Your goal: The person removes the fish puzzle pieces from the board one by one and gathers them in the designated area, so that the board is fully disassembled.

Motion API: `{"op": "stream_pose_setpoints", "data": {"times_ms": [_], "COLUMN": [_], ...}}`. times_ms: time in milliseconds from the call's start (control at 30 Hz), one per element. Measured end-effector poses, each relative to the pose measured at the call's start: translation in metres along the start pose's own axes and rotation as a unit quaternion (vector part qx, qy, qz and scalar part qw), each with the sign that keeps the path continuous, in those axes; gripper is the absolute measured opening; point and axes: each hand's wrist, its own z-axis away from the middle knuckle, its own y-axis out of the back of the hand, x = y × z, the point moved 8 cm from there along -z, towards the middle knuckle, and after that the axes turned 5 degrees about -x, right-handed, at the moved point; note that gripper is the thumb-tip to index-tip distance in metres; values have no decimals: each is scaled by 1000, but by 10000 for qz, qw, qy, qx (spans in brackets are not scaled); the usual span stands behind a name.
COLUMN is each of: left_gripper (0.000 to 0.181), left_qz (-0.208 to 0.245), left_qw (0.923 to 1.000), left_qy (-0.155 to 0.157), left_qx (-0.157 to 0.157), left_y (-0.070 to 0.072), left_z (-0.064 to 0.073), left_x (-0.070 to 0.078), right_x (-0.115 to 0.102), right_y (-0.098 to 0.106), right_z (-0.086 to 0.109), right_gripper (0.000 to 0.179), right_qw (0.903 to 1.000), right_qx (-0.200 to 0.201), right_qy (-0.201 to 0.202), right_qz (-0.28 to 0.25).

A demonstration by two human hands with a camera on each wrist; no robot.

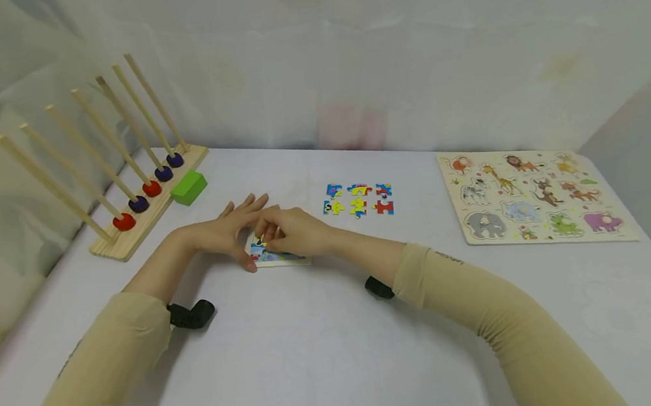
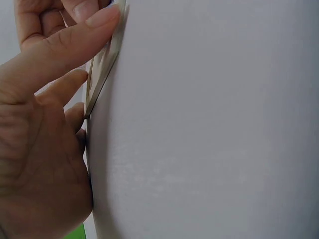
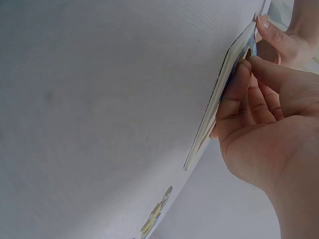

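Note:
A small puzzle board (image 1: 293, 263) with a pale rim and a blue picture lies on the table, largely covered by both hands. My left hand (image 1: 219, 233) rests at its left side, fingers spread and fairly straight, the thumb (image 2: 75, 40) touching the near corner. Over the board, my right hand (image 1: 299, 232) pinches a small puzzle piece (image 3: 253, 46) between thumb and forefinger; the fingers hide most of it. In the right wrist view, the piece is tilted close over the board's surface.
Several loose puzzle pieces (image 1: 358, 206) lie behind and right of the board. A wooden peg rack (image 1: 129, 238) with red and dark blue beads stands at the left, a green block (image 1: 189, 189) beside it. At the right lies an animal puzzle board (image 1: 543, 201).

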Motion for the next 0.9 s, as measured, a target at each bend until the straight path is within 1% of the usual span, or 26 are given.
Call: {"op": "stream_pose_setpoints", "data": {"times_ms": [133, 233, 367, 533, 567, 667, 800, 900], "left_gripper": [127, 128, 126, 118, 118, 121, 126, 122], "left_qz": [153, 213, 213, 134, 107, 91, 89, 44], "left_qw": [9998, 9997, 9997, 9999, 9999, 9999, 9995, 9993], "left_qy": [52, 57, 61, -10, 1, 92, 290, 364], "left_qx": [-75, -88, -77, -78, -79, -98, -107, -108], "left_y": [1, 1, 1, 1, 1, 1, 1, 1], "left_z": [2, 2, 3, 3, 4, 5, 4, 2], "left_x": [-3, -4, -5, -4, -4, -5, -6, -6], "right_x": [-2, -2, -2, 1, 1, 4, 7, 9], "right_y": [-1, -1, -1, -2, -1, 4, 20, 33], "right_z": [0, 0, 0, -1, -2, -2, 0, 4], "right_gripper": [25, 26, 27, 25, 24, 24, 23, 22], "right_qw": [10000, 10000, 10000, 9997, 9995, 9969, 9847, 9776], "right_qx": [15, 26, 4, -6, 3, 66, 327, 480], "right_qy": [0, 7, 4, -20, -29, -135, -356, -413], "right_qz": [44, 36, -63, -230, -307, -771, -1676, -2008]}}
